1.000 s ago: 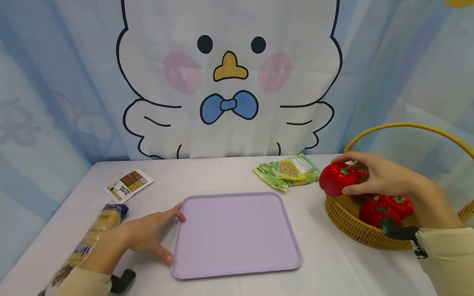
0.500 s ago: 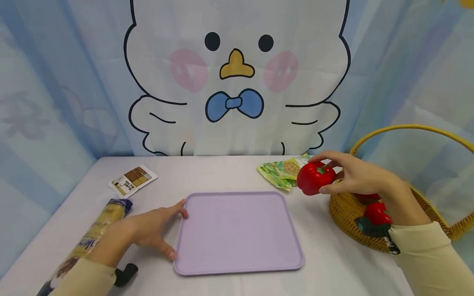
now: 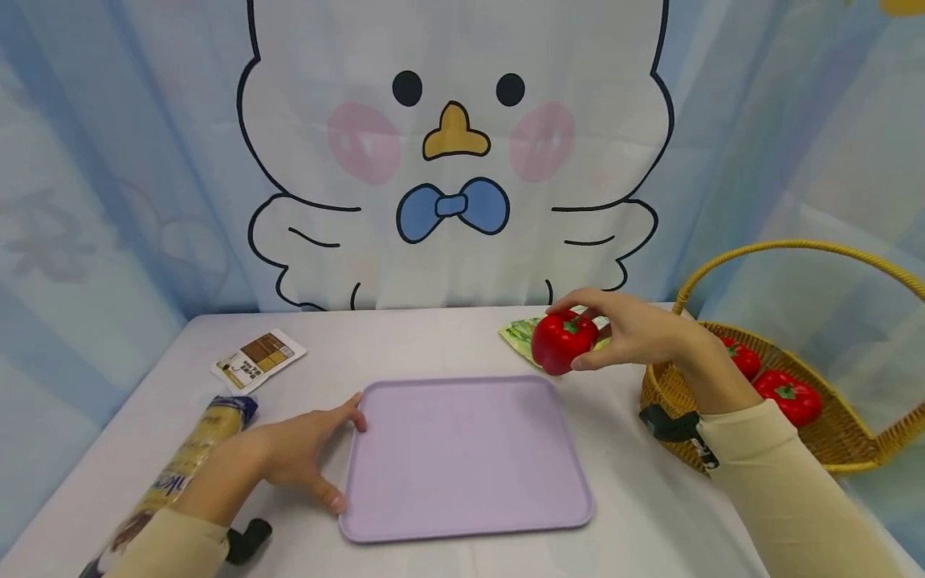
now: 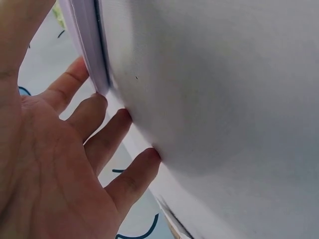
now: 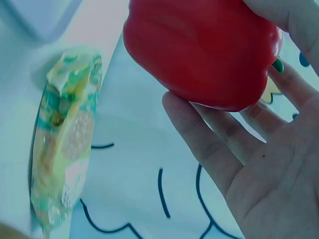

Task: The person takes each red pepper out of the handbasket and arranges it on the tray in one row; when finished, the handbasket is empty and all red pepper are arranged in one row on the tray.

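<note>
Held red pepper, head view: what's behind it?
Part of a green packet shows behind the red pepper; the pepper and right hand cover its middle, which the right wrist view shows.

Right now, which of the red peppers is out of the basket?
The red pepper gripped by the person's right hand; the other two visible peppers lie in the basket.

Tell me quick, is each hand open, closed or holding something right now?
Left hand: open, touching the edge of the tray.
Right hand: closed, holding a pepper.
</note>
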Demonstrator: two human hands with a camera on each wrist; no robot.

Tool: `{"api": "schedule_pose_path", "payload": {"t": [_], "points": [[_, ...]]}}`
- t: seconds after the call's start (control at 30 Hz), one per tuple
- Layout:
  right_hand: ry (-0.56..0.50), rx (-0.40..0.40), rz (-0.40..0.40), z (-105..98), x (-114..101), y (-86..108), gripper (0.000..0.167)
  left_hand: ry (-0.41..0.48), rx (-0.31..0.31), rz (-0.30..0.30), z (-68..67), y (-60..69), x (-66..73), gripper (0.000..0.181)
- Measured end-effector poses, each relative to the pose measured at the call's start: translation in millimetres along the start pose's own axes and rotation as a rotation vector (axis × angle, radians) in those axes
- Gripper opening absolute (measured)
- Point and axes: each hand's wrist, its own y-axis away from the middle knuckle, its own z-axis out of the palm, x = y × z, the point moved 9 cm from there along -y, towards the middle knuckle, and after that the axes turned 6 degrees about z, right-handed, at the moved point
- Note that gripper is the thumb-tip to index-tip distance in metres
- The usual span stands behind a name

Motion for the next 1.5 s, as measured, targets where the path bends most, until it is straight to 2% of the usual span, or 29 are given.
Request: {"api": "schedule_pose_path", "payload": {"t": [0.1,0.17,0.33,0.63,0.83,1.07,1.23,1.5], "points": [[-0.016,-0.017,-0.015,5.7,-3.2,-6.9,0.074,-0.01,0.008,0.048,-0.6,0.8,3.7,0.105],[-0.02,-0.021,-0.022,6.8,-6.4,-9.7,0.075,-0.017,0.013,0.055,-0.7,0.1,4.4,0.108],[-0.018,-0.015,-0.042,9.9,-15.0,-15.7,0.076,-0.015,0.01,0.028,0.2,-0.7,1.8,0.106],[-0.086,-0.035,-0.114,32.6,-35.7,-36.9,0.071,-0.031,-0.013,-0.001,-2.7,6.4,-2.7,0.1],[-0.086,-0.065,-0.157,48.3,-47.9,-52.1,0.071,-0.035,-0.007,0.028,-1.0,7.7,-2.2,0.094],[-0.092,-0.097,-0.162,64.1,-56.9,-67.1,0.074,-0.055,0.017,0.038,0.6,3.7,-1.3,0.096],[-0.11,-0.137,-0.163,83.2,-64.9,-81.4,0.075,-0.055,0.015,0.042,-0.4,4.1,0.0,0.094],[-0.112,-0.185,-0.205,105.3,-80.7,-96.2,0.073,-0.039,-0.016,-0.009,4.3,2.1,-4.6,0.093]]}}
